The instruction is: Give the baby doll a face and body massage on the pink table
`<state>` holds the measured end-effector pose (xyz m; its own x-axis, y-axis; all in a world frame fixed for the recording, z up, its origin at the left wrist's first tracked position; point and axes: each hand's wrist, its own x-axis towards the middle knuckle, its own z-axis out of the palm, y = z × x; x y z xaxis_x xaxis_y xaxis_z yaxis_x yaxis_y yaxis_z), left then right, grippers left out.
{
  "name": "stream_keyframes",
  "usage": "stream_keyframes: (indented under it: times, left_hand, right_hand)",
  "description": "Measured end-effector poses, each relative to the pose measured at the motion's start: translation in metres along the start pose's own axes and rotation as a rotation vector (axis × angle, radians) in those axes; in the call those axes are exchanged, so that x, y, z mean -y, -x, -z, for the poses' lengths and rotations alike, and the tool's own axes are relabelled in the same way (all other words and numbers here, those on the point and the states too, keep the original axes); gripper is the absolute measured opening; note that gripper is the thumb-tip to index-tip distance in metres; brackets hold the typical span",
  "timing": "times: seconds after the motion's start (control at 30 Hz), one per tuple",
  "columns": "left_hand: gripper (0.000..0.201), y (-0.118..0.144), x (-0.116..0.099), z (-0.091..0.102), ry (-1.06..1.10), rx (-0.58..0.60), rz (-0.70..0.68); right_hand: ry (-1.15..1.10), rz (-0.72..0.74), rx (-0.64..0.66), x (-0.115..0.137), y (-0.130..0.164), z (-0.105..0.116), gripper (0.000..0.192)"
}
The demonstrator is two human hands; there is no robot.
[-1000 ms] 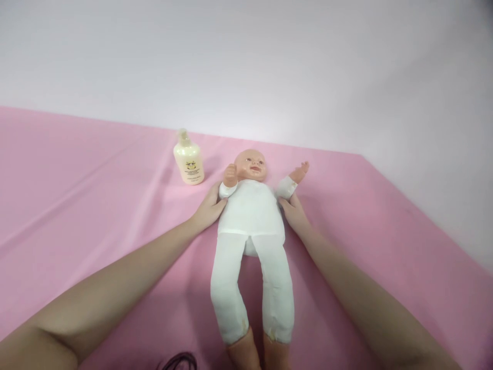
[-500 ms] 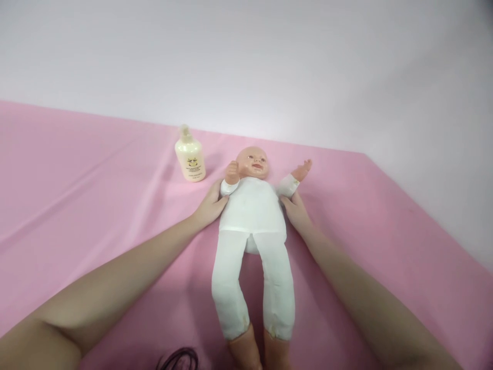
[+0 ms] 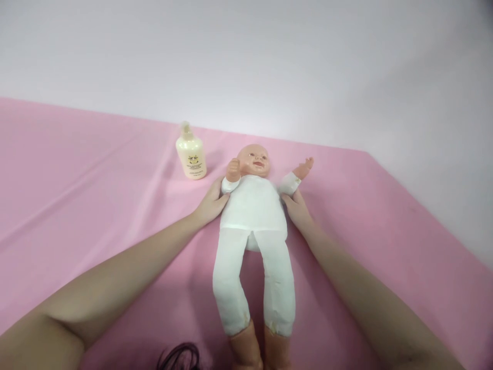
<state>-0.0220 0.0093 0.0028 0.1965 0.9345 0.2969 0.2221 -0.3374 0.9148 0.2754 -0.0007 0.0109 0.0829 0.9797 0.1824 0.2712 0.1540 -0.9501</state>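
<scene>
Pink cloth (image 3: 77, 205) covers the whole work surface, and the doll (image 3: 252, 226) lies on it face up, near the middle and a little toward the far edge. Its head points away from you and its legs run back toward you. It wears a white body suit; its bare feet reach the bottom edge of the view.

Your left hand (image 3: 213, 203) rests against the doll's side just under the raised arm on that side, fingers flat and extended along the trunk. Your right hand (image 3: 297, 209) mirrors it on the other side, just below the doll's outstretched arm. Both hands are spread, palms pressed to the torso; neither is closed around anything. Judged from this placement, you bracket the trunk from both sides, which keeps the soft body centred and straight on the cloth. Both of your forearms lie low over the cloth, converging on the doll.

A cream bottle (image 3: 191, 153) stands upright on the cloth, just beyond and to the left of the doll's head, near your left hand but apart from it. Its top is on. The wall is opaque, so you cannot tell how full it is or what it holds; the label print is too small to read.

A dark looped object (image 3: 181, 357) shows at the bottom edge, mostly cut off and not identifiable. A plain pale wall (image 3: 246, 61) backs the surface.
</scene>
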Motion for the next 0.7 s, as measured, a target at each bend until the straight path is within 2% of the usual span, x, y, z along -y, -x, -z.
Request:
stream_keyframes:
  times: [0.3,0.7]
  left_hand:
    - [0.06,-0.0007,0.007,-0.0001,0.022,-0.006,-0.027]
    - [0.061,-0.0008,0.0066,0.0009,0.028,0.001,-0.02]
  right_hand:
    - [0.028,-0.026,-0.004,0.0023,0.0012,0.0008,0.047]
    - [0.022,0.047,-0.007,-0.0021,-0.0017,0.0018,0.055]
